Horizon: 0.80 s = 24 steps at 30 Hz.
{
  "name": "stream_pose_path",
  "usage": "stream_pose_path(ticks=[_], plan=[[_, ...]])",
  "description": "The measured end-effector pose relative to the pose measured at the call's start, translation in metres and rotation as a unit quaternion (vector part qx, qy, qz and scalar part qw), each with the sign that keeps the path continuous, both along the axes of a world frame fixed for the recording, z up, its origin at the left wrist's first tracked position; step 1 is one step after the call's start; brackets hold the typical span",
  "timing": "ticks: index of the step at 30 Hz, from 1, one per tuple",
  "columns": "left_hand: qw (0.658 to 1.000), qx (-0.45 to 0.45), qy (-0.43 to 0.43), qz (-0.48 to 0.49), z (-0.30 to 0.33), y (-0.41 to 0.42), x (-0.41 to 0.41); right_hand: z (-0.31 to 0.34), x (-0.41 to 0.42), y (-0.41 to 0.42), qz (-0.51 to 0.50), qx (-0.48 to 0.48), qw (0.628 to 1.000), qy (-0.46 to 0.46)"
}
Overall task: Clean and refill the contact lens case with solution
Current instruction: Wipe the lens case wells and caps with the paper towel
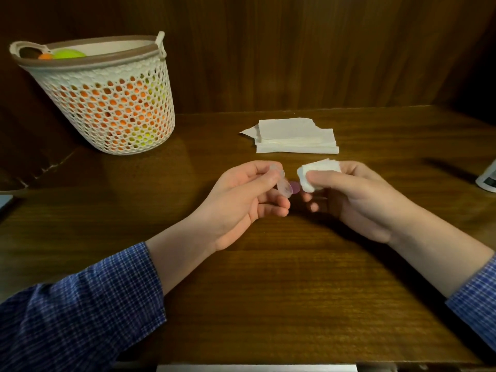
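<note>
My left hand (241,200) pinches a clear plastic contact lens case (284,185) between thumb and fingers, holding it tilted above the wooden table (268,291). A small purple cap (295,188) shows just right of the case, between my two hands; whether it lies on the table or hangs from the case is unclear. My right hand (351,200) grips a folded white tissue (312,174), a few centimetres right of the case and not touching it. A white bottle (488,179), partly cut off, lies at the right edge.
A stack of white tissues (295,136) lies just behind my hands. A white mesh basket (112,103) with orange and yellow-green items stands at the back left. A dark wooden wall rises behind the table. A pale strip (255,368) runs along the near edge.
</note>
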<state>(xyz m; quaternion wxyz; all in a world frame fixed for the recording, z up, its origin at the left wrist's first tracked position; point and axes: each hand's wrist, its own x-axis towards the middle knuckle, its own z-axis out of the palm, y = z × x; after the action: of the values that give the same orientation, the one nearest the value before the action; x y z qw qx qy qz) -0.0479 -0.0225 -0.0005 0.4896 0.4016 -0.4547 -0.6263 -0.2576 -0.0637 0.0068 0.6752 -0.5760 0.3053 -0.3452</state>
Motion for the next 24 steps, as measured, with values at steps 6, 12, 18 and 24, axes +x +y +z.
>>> stream_pose_path(ticks=[6,12,18,24], plan=[[1.0,0.006,-0.006,-0.005,-0.001,0.0,-0.001,-0.008,0.0,0.006,-0.101,-0.24,0.959,0.111],[1.0,-0.001,-0.013,-0.013,-0.003,0.001,-0.001,-0.012,0.005,0.013,-0.118,-0.396,0.897,0.158],[1.0,-0.01,-0.017,-0.004,-0.004,0.0,-0.001,-0.012,0.005,0.011,-0.088,-0.363,0.909,0.186],[1.0,-0.008,-0.006,-0.006,-0.004,0.001,-0.001,-0.009,0.0,0.009,-0.031,-0.348,0.919,0.183]])
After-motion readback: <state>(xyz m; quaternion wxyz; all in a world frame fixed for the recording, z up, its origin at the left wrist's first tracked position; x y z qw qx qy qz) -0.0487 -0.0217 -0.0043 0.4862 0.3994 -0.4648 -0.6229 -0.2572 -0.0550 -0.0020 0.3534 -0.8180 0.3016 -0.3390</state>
